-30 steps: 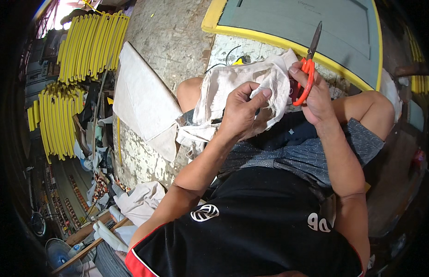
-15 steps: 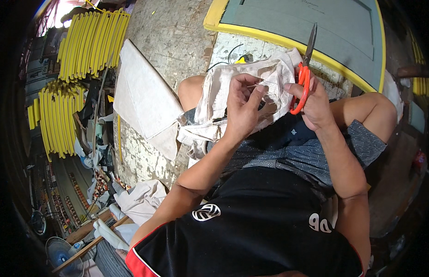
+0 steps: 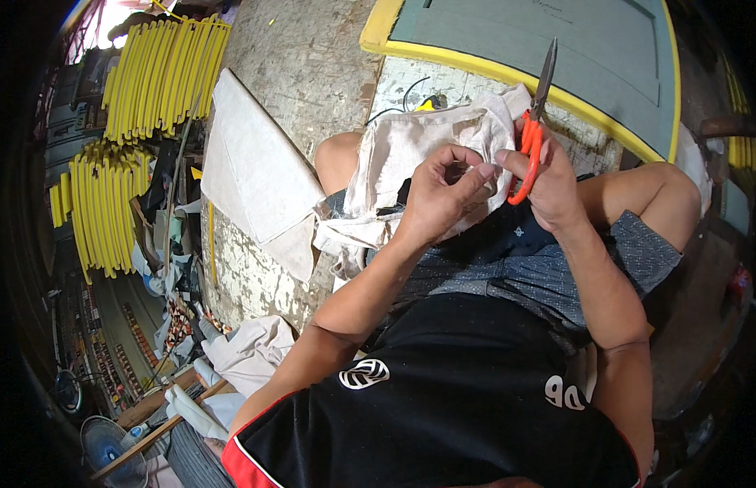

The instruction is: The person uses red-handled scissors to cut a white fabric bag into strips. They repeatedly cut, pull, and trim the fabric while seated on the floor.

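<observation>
An off-white cloth piece [image 3: 386,159] with frayed edges lies bunched across my lap. My left hand [image 3: 443,195] is closed, thumb and fingers pinching the cloth's frayed edge or loose threads there. Close beside it, my right hand [image 3: 557,183] holds scissors [image 3: 531,150] with orange-red handles, their dark blades pointing up and away from me. That hand's thumb and finger also pinch together near the left fingertips. What lies exactly between the fingertips is too small to make out.
A folded off-white cloth [image 3: 256,163] lies on the worn wooden surface [image 3: 305,65] to the left. A grey-green board with a yellow border [image 3: 524,57] is at the far right. Stacked yellow frames [image 3: 109,211] stand at the left, with a fan [image 3: 109,451] below.
My left hand has moved right and slightly down, meeting the right fingertips. The scissors have tilted slightly in my right hand, and the cloth around the fingers has shifted.
</observation>
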The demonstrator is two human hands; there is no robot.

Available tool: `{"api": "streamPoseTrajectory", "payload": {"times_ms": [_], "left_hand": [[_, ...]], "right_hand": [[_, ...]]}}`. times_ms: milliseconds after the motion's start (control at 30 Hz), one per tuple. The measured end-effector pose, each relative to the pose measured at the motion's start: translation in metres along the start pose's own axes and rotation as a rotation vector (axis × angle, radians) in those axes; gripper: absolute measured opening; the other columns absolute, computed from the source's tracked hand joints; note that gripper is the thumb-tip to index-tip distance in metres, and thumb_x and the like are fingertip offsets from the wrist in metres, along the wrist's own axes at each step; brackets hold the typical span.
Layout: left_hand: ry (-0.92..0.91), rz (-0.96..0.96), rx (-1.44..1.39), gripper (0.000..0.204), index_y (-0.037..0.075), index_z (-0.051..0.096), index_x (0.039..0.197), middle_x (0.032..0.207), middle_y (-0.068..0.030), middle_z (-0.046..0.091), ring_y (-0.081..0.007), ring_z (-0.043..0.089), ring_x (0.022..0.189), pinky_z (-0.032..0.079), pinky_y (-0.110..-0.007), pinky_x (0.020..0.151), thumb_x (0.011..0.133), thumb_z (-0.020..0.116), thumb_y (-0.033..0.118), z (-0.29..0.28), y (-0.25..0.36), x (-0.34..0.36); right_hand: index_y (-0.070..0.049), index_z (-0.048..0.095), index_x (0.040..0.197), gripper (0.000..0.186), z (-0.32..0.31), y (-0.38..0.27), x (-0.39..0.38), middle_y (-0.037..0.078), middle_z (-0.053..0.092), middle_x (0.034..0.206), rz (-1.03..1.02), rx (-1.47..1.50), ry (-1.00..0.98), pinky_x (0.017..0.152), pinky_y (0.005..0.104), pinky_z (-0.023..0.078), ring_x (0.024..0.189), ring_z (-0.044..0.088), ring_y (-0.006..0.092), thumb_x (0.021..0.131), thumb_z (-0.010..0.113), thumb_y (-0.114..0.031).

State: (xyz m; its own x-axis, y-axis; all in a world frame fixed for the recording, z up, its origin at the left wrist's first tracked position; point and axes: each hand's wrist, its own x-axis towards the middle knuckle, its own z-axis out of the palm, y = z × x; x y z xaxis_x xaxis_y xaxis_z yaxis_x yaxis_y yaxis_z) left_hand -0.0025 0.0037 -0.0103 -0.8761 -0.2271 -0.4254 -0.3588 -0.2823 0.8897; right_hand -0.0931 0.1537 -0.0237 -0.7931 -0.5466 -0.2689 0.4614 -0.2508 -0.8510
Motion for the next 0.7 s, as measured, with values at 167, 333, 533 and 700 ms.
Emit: {"api": "streamPoseTrajectory", "payload": {"times_ms": [167,333,533,700], "left_hand": [[-0.009,-0.012,-0.018,0.011,0.001,0.061,0.097,0.087,-0.0031,0.064,-0.0082,0.060,0.076,0.053,-0.023,0.068,0.094,0.066,0.010,0.000,0.002,0.002],[0.028,0.005,0.127,0.010,0.001,0.062,0.096,0.084,-0.0023,0.064,-0.0067,0.059,0.076,0.049,-0.022,0.069,0.094,0.066,0.010,0.000,0.002,0.002],[0.067,0.039,0.229,0.009,0.000,0.063,0.094,0.083,-0.0019,0.065,-0.0070,0.058,0.073,0.049,-0.023,0.068,0.092,0.065,0.008,0.000,0.006,0.003],[0.070,0.009,0.243,0.009,-0.001,0.063,0.093,0.082,-0.0016,0.065,-0.0071,0.059,0.074,0.049,-0.023,0.069,0.092,0.065,0.008,0.005,0.015,-0.002]], "right_hand": [[-0.002,0.057,0.112,0.029,-0.002,0.001,0.000,0.002,0.062,0.099,-0.013,-0.052,-0.006,0.083,0.0264,0.047,0.091,0.059,0.0105,0.085,0.066,0.001],[-0.003,0.056,0.112,0.030,0.000,0.000,-0.001,0.001,0.060,0.096,-0.032,-0.077,0.008,0.077,0.0248,0.048,0.087,0.059,0.0090,0.085,0.068,0.000],[-0.002,0.053,0.107,0.025,0.003,0.000,-0.002,0.001,0.056,0.086,-0.084,-0.127,0.012,0.059,0.0224,0.046,0.071,0.054,0.0060,0.087,0.068,-0.001],[0.000,0.052,0.109,0.028,0.003,-0.002,-0.003,0.001,0.055,0.087,-0.061,-0.163,0.015,0.064,0.0221,0.045,0.074,0.053,0.0064,0.087,0.069,0.000]]}}
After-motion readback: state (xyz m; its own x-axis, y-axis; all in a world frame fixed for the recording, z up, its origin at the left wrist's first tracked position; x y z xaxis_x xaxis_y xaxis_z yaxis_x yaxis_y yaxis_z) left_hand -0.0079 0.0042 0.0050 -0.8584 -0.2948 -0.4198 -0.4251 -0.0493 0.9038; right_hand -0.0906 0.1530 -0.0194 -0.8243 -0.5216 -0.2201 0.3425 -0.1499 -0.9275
